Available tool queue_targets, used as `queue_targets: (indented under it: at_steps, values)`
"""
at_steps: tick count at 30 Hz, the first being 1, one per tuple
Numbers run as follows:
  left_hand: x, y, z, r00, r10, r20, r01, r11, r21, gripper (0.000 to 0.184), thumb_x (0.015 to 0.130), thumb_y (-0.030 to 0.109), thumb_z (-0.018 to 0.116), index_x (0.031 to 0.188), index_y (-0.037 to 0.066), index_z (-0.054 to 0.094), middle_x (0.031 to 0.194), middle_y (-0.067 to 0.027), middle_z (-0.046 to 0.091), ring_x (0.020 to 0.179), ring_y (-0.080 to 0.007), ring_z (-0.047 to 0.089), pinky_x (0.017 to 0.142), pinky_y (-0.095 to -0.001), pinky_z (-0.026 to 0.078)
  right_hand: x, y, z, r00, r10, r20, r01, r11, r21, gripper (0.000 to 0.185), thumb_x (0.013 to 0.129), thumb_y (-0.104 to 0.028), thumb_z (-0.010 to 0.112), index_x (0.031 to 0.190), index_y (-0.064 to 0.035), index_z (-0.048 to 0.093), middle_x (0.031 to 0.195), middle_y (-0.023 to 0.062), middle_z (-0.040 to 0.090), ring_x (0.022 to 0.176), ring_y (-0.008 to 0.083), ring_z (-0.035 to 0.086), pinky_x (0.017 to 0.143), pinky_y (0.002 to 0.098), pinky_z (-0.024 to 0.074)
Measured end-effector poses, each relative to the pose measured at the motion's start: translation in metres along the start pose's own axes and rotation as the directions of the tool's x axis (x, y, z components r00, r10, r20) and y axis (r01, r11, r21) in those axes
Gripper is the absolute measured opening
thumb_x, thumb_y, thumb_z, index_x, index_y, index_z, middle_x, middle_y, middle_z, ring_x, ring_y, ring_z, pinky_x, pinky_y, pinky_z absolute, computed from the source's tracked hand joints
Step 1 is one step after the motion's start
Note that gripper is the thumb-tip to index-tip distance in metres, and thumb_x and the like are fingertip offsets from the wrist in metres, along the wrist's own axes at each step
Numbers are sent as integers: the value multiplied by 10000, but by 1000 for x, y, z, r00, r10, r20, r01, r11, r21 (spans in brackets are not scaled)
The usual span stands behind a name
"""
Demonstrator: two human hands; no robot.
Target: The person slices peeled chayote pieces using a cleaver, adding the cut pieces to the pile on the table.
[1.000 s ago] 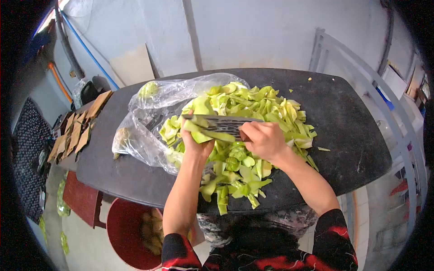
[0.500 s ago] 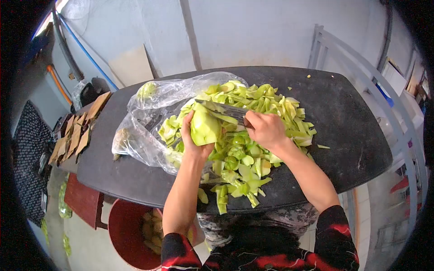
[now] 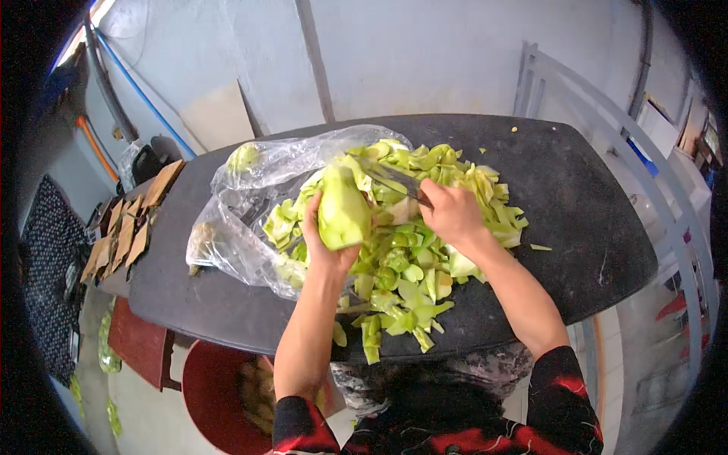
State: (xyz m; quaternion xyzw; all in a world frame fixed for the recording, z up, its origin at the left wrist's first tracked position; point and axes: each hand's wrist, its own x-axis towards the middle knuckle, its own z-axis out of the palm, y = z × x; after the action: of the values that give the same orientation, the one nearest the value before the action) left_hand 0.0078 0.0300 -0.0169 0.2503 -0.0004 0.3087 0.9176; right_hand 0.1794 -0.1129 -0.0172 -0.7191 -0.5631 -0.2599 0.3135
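My left hand (image 3: 331, 256) is wrapped round a large pale green vegetable (image 3: 343, 211), kohlrabi-like, its surface cut into smooth facets. My right hand (image 3: 453, 217) grips a knife (image 3: 397, 180) with a dark blade pointing left. The blade lies close to the vegetable's upper right side, with a pale peel there; whether it touches cannot be made out. Underneath and around both hands spreads a heap of green peelings (image 3: 413, 271). A clear plastic bag (image 3: 235, 252) lies beside my left hand, with whole round vegetables (image 3: 244, 157) in it.
The dark table (image 3: 565, 227) has rounded edges. Flattened cardboard pieces (image 3: 130, 227) sit off its left end. Below the front left edge stands a red bucket (image 3: 203, 394) with pale pieces inside. A grey metal rail (image 3: 644, 144) rises on the right, and a wall (image 3: 425, 61) stands behind.
The knife and my right hand have shifted slightly to the right, away from the vegetable. The vegetable has turned more upright in my left hand.
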Motion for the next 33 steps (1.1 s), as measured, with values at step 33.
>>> queue_targets:
  at_steps: [33]
  values:
    - [-4,16,-8,972,212,-104,-214,977,-3,427,865,441,555,1096,93,644,1054,-81,678,962,-263,639,883,-423,514,-12,-28,6,979,-177,-98,180,983,31,158,693,-47,687,757,-94,551,657,58,618,567,252,637,498,360,498]
